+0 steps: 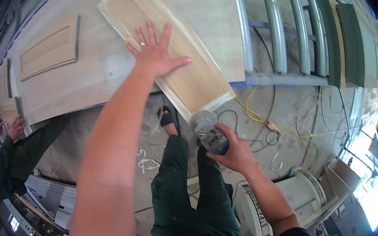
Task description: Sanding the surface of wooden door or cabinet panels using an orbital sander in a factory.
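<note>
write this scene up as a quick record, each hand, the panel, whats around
left hand: spread flat on the wooden panel
right hand: gripping a handheld tool at the panel's near end; contact unclear
panel position: slantwise on the table, near end overhanging
around: smaller panel, metal rollers, yellow cord
co-worker: hand at far left
</note>
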Tool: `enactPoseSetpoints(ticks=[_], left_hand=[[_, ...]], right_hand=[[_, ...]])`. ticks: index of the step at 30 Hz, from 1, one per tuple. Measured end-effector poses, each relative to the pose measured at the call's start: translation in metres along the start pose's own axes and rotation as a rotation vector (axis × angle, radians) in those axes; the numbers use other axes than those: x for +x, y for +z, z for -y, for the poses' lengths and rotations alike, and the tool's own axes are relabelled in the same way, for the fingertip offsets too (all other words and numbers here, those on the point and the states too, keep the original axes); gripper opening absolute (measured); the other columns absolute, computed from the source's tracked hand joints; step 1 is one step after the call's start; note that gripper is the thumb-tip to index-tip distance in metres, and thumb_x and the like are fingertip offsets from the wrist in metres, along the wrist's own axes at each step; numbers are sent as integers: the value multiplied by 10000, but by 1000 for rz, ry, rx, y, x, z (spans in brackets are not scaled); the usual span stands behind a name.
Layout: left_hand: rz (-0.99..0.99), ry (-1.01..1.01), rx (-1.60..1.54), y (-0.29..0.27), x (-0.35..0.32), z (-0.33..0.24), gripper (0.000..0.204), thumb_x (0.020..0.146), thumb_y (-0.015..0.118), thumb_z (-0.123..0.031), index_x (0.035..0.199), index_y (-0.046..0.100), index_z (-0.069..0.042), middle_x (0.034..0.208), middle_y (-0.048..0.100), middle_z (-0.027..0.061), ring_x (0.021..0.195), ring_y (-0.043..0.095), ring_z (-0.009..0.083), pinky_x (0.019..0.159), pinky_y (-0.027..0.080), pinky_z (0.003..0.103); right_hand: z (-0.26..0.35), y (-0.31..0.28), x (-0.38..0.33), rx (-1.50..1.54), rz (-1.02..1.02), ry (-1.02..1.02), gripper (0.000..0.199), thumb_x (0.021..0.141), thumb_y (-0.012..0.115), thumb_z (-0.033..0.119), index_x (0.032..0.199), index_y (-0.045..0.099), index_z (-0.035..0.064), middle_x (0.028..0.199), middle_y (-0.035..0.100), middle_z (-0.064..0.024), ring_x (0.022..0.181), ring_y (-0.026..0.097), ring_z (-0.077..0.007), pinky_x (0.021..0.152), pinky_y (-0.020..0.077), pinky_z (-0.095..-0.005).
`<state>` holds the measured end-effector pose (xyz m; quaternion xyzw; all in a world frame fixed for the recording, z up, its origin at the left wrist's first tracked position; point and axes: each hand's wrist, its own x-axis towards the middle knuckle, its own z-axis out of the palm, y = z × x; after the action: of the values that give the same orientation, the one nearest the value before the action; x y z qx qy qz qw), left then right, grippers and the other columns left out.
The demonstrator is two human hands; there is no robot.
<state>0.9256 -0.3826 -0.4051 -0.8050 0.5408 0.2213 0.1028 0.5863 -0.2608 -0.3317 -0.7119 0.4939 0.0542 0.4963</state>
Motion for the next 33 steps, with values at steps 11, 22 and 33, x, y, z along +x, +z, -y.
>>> enactPoseSetpoints(ticks=[11, 22, 33], left_hand=[[13, 40, -111, -6, -6, 6, 1395, 673, 668, -940, 1730, -10, -330, 1772, -165, 214, 1596, -204, 516, 1150, -121, 829], [209, 395, 159, -53, -16, 40, 1470, 581, 932, -662, 1725, 56, -370, 1780, -93, 230, 1629, -76, 494, 1204, 46, 811], [231, 1174, 715, -84, 26, 3, 1412, 533, 992, -499, 1669, 154, -534, 1807, 19, 112, 1654, 47, 391, 1251, 79, 756]], right_hand=[[-32, -44, -22, 209, -504, 221, 994, 709, 937, 132, 1553, 414, 80, 1412, 568, -156, 1300, 540, -289, 1156, 403, -409], [16, -11, -160, 211, -701, 431, 1007, 709, 926, 132, 1555, 391, 28, 1469, 521, -177, 1366, 513, -318, 1185, 374, -416], [-14, -23, -173, 387, -807, 513, 987, 739, 899, 94, 1570, 372, 26, 1476, 493, -157, 1366, 489, -295, 1190, 356, -404]])
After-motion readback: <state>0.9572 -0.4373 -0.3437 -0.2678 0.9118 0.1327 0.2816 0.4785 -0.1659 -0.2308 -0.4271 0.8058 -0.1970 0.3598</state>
